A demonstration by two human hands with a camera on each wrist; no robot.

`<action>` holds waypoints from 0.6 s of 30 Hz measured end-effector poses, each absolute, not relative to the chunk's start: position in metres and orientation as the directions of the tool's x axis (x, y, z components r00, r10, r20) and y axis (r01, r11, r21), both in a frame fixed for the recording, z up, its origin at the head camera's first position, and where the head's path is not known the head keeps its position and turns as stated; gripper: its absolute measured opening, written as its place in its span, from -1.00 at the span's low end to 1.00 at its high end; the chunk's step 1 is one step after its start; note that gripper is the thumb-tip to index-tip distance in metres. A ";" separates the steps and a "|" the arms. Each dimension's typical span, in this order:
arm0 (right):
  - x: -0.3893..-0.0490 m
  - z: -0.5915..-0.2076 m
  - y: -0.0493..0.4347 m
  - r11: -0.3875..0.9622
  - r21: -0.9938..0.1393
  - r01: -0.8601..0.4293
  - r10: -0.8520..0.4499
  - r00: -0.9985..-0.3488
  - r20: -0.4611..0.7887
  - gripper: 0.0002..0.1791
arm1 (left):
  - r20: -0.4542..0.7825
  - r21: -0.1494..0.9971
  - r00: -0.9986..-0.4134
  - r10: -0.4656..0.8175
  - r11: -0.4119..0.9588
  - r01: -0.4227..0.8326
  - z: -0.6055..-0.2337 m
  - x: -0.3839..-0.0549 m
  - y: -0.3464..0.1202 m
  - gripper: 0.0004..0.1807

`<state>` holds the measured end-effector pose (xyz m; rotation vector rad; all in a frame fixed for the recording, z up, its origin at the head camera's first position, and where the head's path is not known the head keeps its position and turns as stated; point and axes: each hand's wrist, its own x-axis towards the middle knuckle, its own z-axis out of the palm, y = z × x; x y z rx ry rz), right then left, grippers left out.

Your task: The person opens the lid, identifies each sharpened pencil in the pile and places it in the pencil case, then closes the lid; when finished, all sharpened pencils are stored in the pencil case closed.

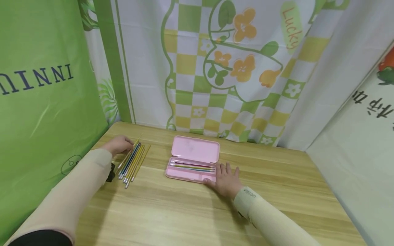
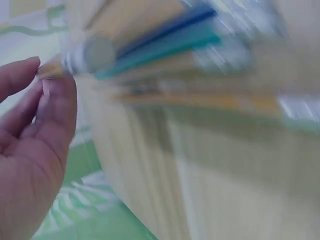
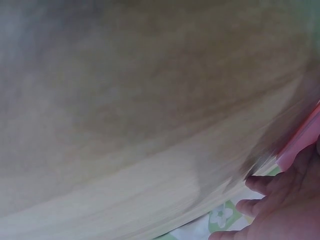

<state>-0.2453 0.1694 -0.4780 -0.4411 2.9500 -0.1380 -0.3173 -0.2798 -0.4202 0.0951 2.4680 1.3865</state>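
Observation:
My left hand [image 1: 121, 145] is at the left of the table, over a bundle of pencils [image 1: 135, 162]. In the left wrist view its thumb and finger pinch a yellowish pencil [image 2: 52, 70], whose silver-banded end faces the camera. The other pencils, yellow, blue and green, lie side by side with their eraser ends toward me. My right hand [image 1: 227, 181] rests with spread fingers at the right end of an open pink pencil case [image 1: 184, 173], thumb over its front edge. Several coloured pencils [image 1: 192, 167] lie in the case's back part. The lid [image 1: 195, 149] is tipped back.
A small black object [image 1: 111, 172] is partly hidden behind my left wrist. The wooden table [image 1: 166, 212] ends at a patterned curtain [image 1: 197, 68] behind, a green cloth [image 1: 46, 112] on the left and a pale cloth [image 1: 354, 147] on the right.

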 end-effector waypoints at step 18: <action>-0.243 -0.476 0.168 0.954 -0.080 -0.291 -0.299 -0.944 -0.139 0.20 | -0.236 0.910 -0.866 0.441 0.413 -0.038 -0.416 -0.333 -0.188 -0.60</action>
